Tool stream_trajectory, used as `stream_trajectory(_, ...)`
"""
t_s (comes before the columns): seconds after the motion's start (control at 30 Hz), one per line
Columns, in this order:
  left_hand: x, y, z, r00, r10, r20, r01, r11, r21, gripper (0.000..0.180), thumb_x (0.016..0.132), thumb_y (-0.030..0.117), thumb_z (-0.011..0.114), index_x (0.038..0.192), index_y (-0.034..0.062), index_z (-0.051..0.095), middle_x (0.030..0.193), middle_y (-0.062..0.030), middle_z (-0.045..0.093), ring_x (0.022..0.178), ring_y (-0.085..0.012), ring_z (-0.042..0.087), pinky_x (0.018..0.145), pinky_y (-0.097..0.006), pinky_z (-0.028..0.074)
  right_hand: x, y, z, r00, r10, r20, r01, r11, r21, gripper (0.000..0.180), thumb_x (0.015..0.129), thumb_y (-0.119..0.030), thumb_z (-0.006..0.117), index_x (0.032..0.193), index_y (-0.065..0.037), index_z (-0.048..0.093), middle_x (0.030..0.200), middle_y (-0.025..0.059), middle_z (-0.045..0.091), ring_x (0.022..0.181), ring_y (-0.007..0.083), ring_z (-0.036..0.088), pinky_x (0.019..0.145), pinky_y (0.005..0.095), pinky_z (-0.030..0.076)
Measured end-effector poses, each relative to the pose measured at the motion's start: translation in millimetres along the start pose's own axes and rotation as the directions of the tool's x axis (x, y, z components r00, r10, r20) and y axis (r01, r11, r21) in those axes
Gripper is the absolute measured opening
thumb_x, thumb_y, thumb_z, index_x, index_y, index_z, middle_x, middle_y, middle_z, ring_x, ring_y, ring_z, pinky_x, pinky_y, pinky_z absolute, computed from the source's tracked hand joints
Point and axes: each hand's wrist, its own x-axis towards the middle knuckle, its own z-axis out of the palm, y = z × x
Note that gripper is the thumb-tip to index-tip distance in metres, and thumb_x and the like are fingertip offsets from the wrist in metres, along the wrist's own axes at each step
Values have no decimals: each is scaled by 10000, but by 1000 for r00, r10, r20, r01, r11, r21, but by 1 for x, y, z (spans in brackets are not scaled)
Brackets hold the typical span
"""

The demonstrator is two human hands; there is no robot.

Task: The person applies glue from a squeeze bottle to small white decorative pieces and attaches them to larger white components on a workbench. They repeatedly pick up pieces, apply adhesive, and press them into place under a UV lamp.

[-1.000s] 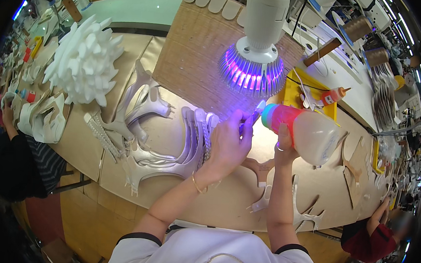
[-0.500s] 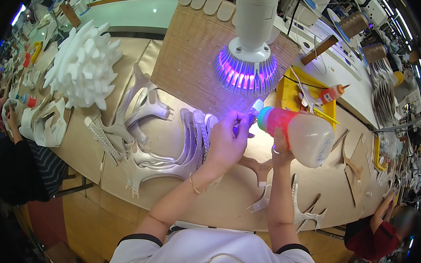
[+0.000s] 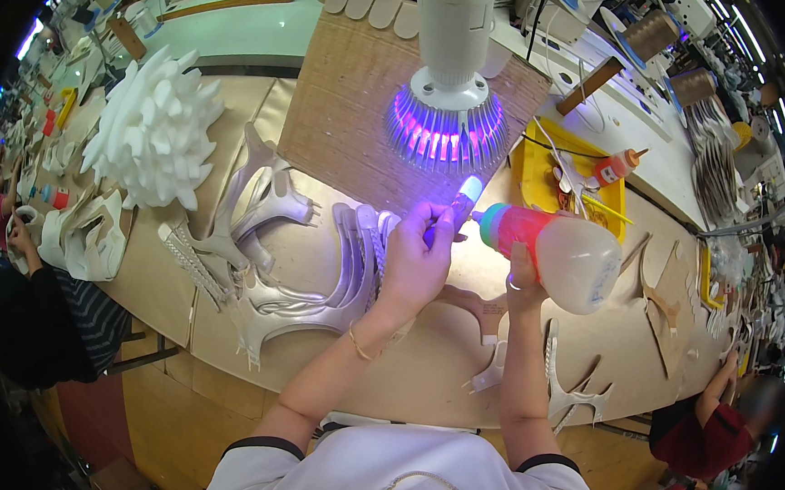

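My left hand (image 3: 417,258) is pinching a small strap piece (image 3: 469,192), whose pale rounded end rises past the fingertips and glows in violet light. My right hand (image 3: 524,280) is wrapped round a squeeze bottle (image 3: 578,263) with cloudy plastic, a red band and a teal collar. The bottle lies on its side in the air, its nozzle pointing left close to the strap; whether they touch, I cannot tell. Just above both hands stands a finned lamp (image 3: 446,135) lit violet. Silver shoe-upper straps (image 3: 307,301) lie in a stack left of my left hand.
A cardboard piece (image 3: 348,105) with pale tabs along its top sits behind the lamp. At right, a yellow tray (image 3: 536,169) holds a small red bottle (image 3: 614,168) and tools. A spiky white foam object (image 3: 155,128) stands at left. Other people work at both sides.
My left hand has drawn slightly left, and more of the strap shows above its fingers. The bottle's nozzle is now visible beside the strap. My right hand has barely moved.
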Motion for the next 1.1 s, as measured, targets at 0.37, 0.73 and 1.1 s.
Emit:
stream_trajectory(0.37, -1, 0, -4, 1000, -18, 20, 18, 999, -27, 190, 982, 188, 492, 893, 48, 586, 710, 38, 559, 598, -10, 442, 519, -189, 348, -2, 7, -9, 992, -31, 122, 38, 998, -57, 752, 694, -331, 804, 1249, -25, 400, 1129, 128, 451, 1025, 272, 553, 870, 367, 493)
stream_trajectory(0.73, -1, 2, -4, 988, -124, 87, 136, 979, -150, 233, 985, 198, 475, 1011, 11, 611, 814, -19, 626, 669, -53, 565, 513, -196, 427, -3, 9, -6, 993, -44, 108, 40, 998, 40, 789, 722, -298, 789, 1306, -18, 339, 1206, 126, 416, 1080, 267, 542, 888, 368, 488)
stream_trajectory(1.1, -5, 3, -1, 987, -122, 102, 137, 977, -165, 221, 986, 194, 477, 968, 4, 588, 773, -18, 601, 568, -60, 559, 447, -195, 400, 2, 9, -8, 995, 89, 42, -94, 983, 159, 749, 711, -293, 804, 1274, -25, 390, 1205, 129, 468, 1046, 247, 548, 870, 354, 488)
